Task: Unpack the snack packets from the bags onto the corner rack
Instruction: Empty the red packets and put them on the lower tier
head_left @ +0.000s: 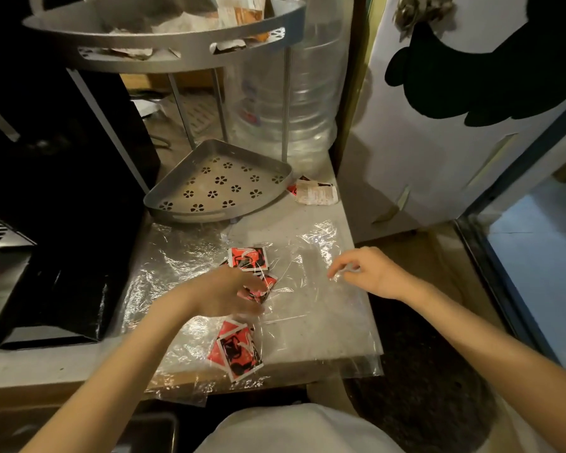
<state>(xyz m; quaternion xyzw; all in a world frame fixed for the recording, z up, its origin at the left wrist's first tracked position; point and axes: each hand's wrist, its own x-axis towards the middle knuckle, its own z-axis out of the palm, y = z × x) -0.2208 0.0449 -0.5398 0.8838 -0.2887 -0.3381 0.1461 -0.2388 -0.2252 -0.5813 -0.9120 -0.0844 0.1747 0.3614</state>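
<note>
A clear plastic bag (311, 308) lies flat on the counter with red snack packets inside. One packet (247, 259) sits near the bag's far edge, and two more (237, 351) lie by the front edge. My left hand (224, 289) is closed over a red packet (263, 287) through or inside the plastic. My right hand (366, 271) pinches the bag's film at its right side. The corner rack's lower shelf (216, 184) stands bare behind the bag. Its upper shelf (164, 37) holds several packets.
Two loose packets (314, 191) lie on the counter right of the lower shelf. A big clear water bottle (288, 93) stands behind the rack. A black appliance (53, 158) fills the left side. A white door (455, 109) stands open at right.
</note>
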